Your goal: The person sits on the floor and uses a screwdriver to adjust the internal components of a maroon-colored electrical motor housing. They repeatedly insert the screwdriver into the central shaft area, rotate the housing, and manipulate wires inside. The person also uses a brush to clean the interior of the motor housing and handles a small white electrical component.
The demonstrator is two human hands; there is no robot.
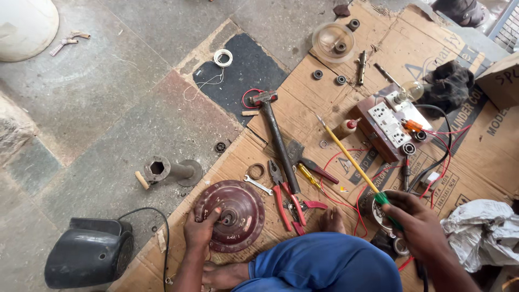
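Maroon and dished, the round motor cover [233, 215] lies on the flattened cardboard [303, 92] just in front of the person's knee, and the left hand [199, 231] rests on its near-left rim, fingers curled over the edge in a loose hold. To the right, the right hand [416, 223] is closed around the green handle of a long yellow-shafted screwdriver [351, 160], whose tip points up and away toward the hammer [277, 135]. Red-handled pliers [284, 200] and a small spanner [258, 185] lie between the two hands.
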